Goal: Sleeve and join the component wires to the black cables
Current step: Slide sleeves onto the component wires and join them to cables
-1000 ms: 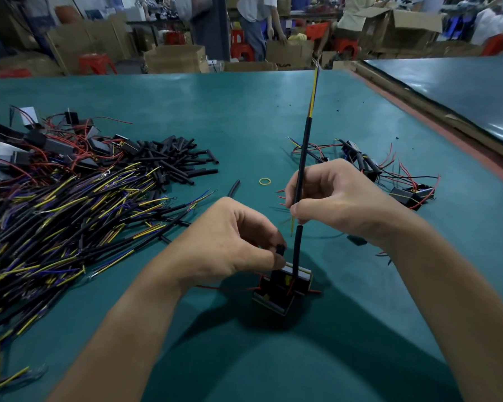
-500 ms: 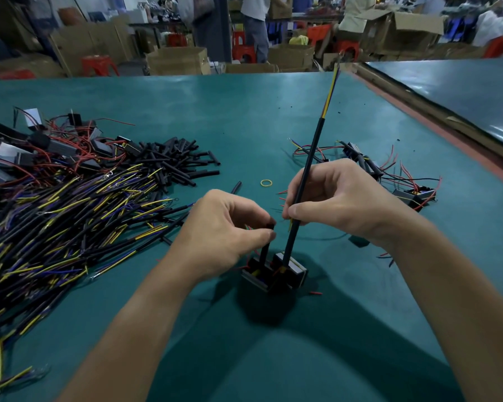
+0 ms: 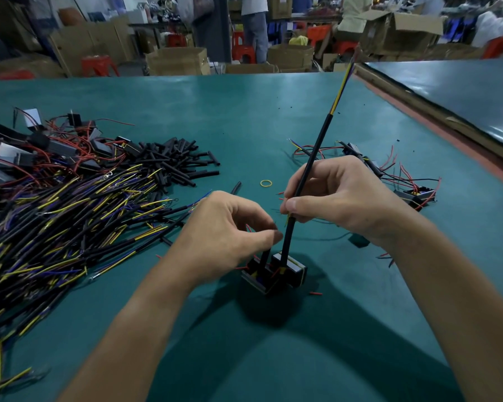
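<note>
Holding a long black cable (image 3: 311,166), the right hand (image 3: 334,198) pinches it between thumb and fingers; the cable leans up toward 1 o'clock, and its far tip shows yellow and dark wires. Its low end goes down to a small black component (image 3: 276,272) that sits on the green worktop (image 3: 244,111), just below both hands. The left hand (image 3: 230,233) is closed, with thumb and fingers pinched together on a short black sleeve (image 3: 264,256) that stands up from the component; thin red wires poke out near the fingertips.

At 9 o'clock lies a big pile of black cables (image 3: 55,227) with yellow and blue ends; behind it, at 10 o'clock, are more components with red wires (image 3: 41,146); beside them is a heap of short black sleeves (image 3: 180,163). A small yellow rubber band (image 3: 266,183) lies just past the hands at 12 o'clock. At 2 o'clock sits a smaller bunch of joined parts (image 3: 404,184) with red wires.
</note>
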A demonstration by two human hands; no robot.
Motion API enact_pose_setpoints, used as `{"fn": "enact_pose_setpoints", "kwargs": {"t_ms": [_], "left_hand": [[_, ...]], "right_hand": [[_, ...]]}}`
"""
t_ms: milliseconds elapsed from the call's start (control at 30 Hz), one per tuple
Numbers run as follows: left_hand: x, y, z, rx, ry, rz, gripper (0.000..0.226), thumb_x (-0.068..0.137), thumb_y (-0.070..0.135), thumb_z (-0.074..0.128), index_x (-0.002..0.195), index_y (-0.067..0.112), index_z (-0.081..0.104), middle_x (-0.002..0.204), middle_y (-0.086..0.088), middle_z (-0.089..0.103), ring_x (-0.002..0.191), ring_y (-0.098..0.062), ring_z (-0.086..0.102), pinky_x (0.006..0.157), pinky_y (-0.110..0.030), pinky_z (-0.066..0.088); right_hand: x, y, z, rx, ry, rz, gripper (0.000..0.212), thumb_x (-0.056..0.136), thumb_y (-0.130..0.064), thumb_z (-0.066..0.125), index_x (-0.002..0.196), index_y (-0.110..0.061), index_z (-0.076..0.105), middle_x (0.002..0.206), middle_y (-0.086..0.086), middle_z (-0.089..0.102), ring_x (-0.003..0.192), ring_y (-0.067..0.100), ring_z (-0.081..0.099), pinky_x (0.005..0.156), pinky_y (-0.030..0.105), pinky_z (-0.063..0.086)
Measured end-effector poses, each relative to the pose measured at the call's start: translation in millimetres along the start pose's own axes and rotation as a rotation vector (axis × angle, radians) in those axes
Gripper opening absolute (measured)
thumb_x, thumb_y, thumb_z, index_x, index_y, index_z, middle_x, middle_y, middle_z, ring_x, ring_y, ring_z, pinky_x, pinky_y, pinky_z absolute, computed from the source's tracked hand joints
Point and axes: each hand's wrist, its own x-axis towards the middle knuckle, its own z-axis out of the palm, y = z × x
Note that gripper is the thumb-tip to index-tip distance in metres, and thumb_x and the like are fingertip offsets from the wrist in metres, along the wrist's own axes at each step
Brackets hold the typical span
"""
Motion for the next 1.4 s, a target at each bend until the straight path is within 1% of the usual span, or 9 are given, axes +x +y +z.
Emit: {"fn": "enact_pose_setpoints", "kwargs": {"t_ms": [167, 333, 467, 567, 667, 767, 1000, 1233, 1400], "left_hand": [[0, -1, -1, 0.036, 0.043, 0.007, 0.008, 0.072, 0.019, 0.084, 0.07, 0.02, 0.077, 0.066, -0.002, 0.07, 0.065, -0.033, 0.061, 0.06, -0.041, 0.048], [1, -2, 0, -0.002, 0.079, -0.01, 0.008, 0.071, 0.018, 0.086, 0.074, 0.02, 0.079, 0.067, -0.001, 0.072, 0.06, -0.02, 0.058, 0.059, -0.038, 0.049], [3, -7, 3, -0.026, 0.126, -0.003, 0.008, 0.075, 0.017, 0.083, 0.076, 0.023, 0.078, 0.065, -0.011, 0.071, 0.057, -0.03, 0.063, 0.058, -0.043, 0.053], [3, -9, 5, -0.077, 0.119, -0.014, 0.008, 0.077, 0.018, 0.082, 0.079, 0.025, 0.078, 0.065, -0.012, 0.071, 0.053, -0.024, 0.061, 0.056, -0.041, 0.054], [3, -10, 4, -0.112, 0.089, -0.041, 0.011, 0.069, 0.025, 0.08, 0.08, 0.024, 0.078, 0.067, -0.01, 0.072, 0.057, -0.021, 0.061, 0.06, -0.045, 0.055], [4, -10, 3, -0.124, 0.068, -0.085, 0.013, 0.068, 0.02, 0.085, 0.08, 0.022, 0.079, 0.068, -0.002, 0.074, 0.058, -0.014, 0.061, 0.063, -0.038, 0.055], [3, -6, 4, -0.127, 0.019, -0.122, 0.01, 0.07, 0.009, 0.085, 0.073, 0.013, 0.077, 0.068, -0.003, 0.074, 0.061, -0.014, 0.066, 0.068, -0.045, 0.057], [3, -6, 3, -0.138, 0.007, -0.075, 0.012, 0.076, 0.018, 0.082, 0.071, 0.011, 0.075, 0.066, -0.012, 0.071, 0.058, -0.015, 0.057, 0.056, -0.045, 0.05], [3, -6, 3, -0.182, 0.01, -0.059, 0.01, 0.076, 0.017, 0.083, 0.072, 0.011, 0.075, 0.066, -0.01, 0.072, 0.058, -0.015, 0.058, 0.059, -0.042, 0.05]], "right_hand": [[-1, -1, -1, 0.024, -0.006, -0.009, 0.01, 0.079, 0.004, 0.074, 0.078, -0.005, 0.07, 0.077, 0.023, 0.071, 0.063, 0.017, 0.066, 0.061, 0.023, 0.055], [-2, -1, -1, 0.019, -0.035, 0.036, 0.011, 0.08, 0.002, 0.073, 0.079, -0.007, 0.07, 0.079, 0.018, 0.074, 0.069, 0.019, 0.069, 0.065, 0.027, 0.059], [-1, -1, -1, 0.021, -0.027, 0.062, 0.011, 0.08, 0.001, 0.074, 0.08, -0.01, 0.071, 0.082, 0.017, 0.075, 0.074, 0.023, 0.07, 0.067, 0.029, 0.059], [-1, -2, -1, 0.004, -0.028, 0.056, 0.012, 0.079, 0.0, 0.076, 0.078, -0.011, 0.072, 0.083, 0.013, 0.075, 0.073, 0.022, 0.069, 0.066, 0.028, 0.059], [-2, -2, 0, -0.006, -0.046, 0.046, 0.013, 0.078, 0.0, 0.076, 0.078, -0.012, 0.072, 0.084, 0.014, 0.075, 0.073, 0.023, 0.069, 0.068, 0.029, 0.058], [-2, -2, 1, -0.008, -0.053, 0.033, 0.014, 0.079, 0.002, 0.076, 0.078, -0.011, 0.071, 0.084, 0.016, 0.074, 0.074, 0.022, 0.068, 0.067, 0.027, 0.057], [-1, 0, 1, -0.044, -0.059, 0.028, 0.009, 0.079, -0.001, 0.077, 0.078, -0.008, 0.07, 0.084, 0.025, 0.072, 0.085, 0.048, 0.066, 0.072, 0.036, 0.057], [-3, -2, 2, -0.077, -0.056, -0.001, 0.009, 0.077, -0.007, 0.08, 0.081, -0.01, 0.073, 0.081, 0.017, 0.075, 0.085, 0.044, 0.068, 0.081, 0.052, 0.056], [-3, -2, 2, -0.132, -0.06, -0.014, 0.008, 0.077, -0.006, 0.08, 0.08, -0.012, 0.075, 0.079, 0.006, 0.077, 0.082, 0.027, 0.074, 0.083, 0.042, 0.059]]}}
